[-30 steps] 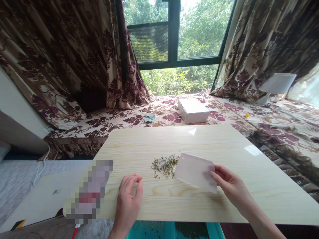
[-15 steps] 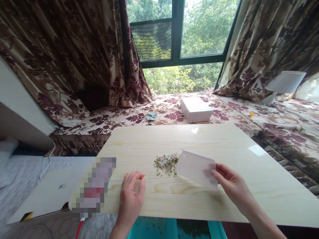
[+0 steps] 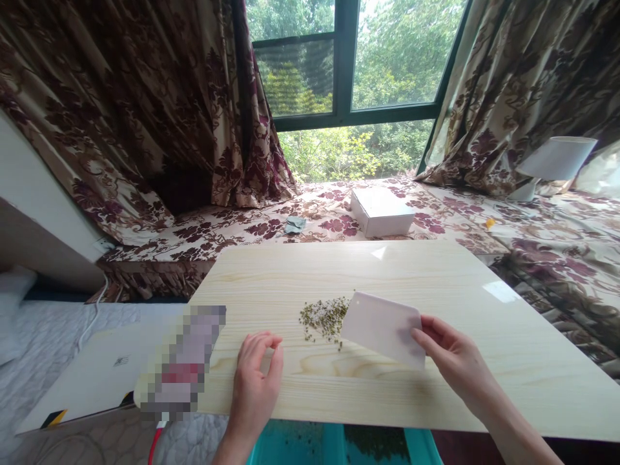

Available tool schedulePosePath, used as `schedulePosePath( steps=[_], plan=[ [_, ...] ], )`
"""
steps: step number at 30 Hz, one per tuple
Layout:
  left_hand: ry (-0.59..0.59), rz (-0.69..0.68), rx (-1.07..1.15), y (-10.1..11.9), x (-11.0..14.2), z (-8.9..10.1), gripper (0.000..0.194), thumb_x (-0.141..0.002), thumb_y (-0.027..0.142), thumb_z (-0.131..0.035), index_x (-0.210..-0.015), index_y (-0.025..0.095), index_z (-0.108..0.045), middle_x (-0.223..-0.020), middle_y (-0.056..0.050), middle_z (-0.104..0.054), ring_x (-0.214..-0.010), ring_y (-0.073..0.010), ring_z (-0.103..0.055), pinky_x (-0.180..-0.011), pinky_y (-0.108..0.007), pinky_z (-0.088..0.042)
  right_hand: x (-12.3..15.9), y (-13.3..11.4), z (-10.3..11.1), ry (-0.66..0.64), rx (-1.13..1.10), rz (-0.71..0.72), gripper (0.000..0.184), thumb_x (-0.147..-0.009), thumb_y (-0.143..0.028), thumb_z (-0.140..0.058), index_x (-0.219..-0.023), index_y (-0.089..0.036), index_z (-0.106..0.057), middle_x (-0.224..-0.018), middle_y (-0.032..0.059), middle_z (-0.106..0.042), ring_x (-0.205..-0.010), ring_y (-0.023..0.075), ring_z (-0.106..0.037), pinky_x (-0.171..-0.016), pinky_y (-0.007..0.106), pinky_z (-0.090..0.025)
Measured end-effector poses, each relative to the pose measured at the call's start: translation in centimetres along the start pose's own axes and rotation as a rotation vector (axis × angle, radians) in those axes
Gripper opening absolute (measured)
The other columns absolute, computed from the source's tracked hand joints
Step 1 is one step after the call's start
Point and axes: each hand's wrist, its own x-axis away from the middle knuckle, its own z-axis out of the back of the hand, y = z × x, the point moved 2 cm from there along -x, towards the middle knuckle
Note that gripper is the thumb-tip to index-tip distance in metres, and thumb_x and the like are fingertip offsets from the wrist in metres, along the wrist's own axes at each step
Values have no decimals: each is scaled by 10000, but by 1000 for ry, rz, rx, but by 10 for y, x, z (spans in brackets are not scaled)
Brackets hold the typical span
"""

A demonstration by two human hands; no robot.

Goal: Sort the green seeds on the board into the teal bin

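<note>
My right hand pinches the right end of a translucent white plastic scraper between thumb and fingers. The scraper is tilted, and its left edge meets a small heap of green beans mixed with white grains on the wooden tabletop. Some beans lie loose at the near side of the heap. To the left of the heap, my left hand rests on the table, its fingers loosely bent and the thumb apart, holding nothing.
A turquoise divided bin sits below the table's near edge, with dark green material in its right compartment. A pixelated object with a red cable lies at the table's left. Behind are a white box, a grey-green cloth and a lamp.
A few beans at the near side of the heap have shifted slightly toward me. The scraper and my right hand have barely moved; my left hand stays in place.
</note>
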Motion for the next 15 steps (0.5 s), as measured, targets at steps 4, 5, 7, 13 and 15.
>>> schedulePosePath(
  steps=[4,5,7,13,15],
  plan=[
    [8,-11,0,-1,0,0,126,-862,295,-509,-878,220,-609,-937,-49,-640,-997,-230,-555,-1006,-467,-369,-1,-1,0,25,0,1,486,-574,-583,-741,-850,-184,-714,-789,99,-743,-743,247,-687,-608,298,-560],
    [8,-12,-1,-1,0,0,124,-862,294,-509,-878,221,-608,-935,-48,-640,-995,-230,-556,-1009,-469,-364,-1,-1,-1,21,4,1,483,-569,-587,-741,-836,-185,-715,-784,99,-742,-739,248,-687,-602,298,-559],
    [7,-13,-2,-2,0,0,125,-860,297,-510,-871,221,-609,-929,-48,-640,-993,-231,-558,-1008,-468,-367,0,-1,-2,1,14,1,473,-573,-592,-736,-814,-186,-717,-780,101,-741,-737,249,-685,-593,298,-558],
    [9,-8,-5,-1,0,0,129,-858,297,-507,-863,218,-609,-917,-50,-638,-997,-237,-557,-987,-462,-389,2,-2,-4,-25,13,-3,460,-583,-596,-728,-801,-191,-711,-779,96,-737,-748,244,-680,-607,291,-554],
    [8,-6,-2,1,0,0,132,-859,300,-506,-867,217,-608,-922,-54,-636,-1002,-239,-555,-969,-453,-407,1,-3,-6,-22,21,2,469,-582,-608,-721,-799,-192,-708,-782,95,-736,-750,245,-678,-616,297,-554]
  ],
)
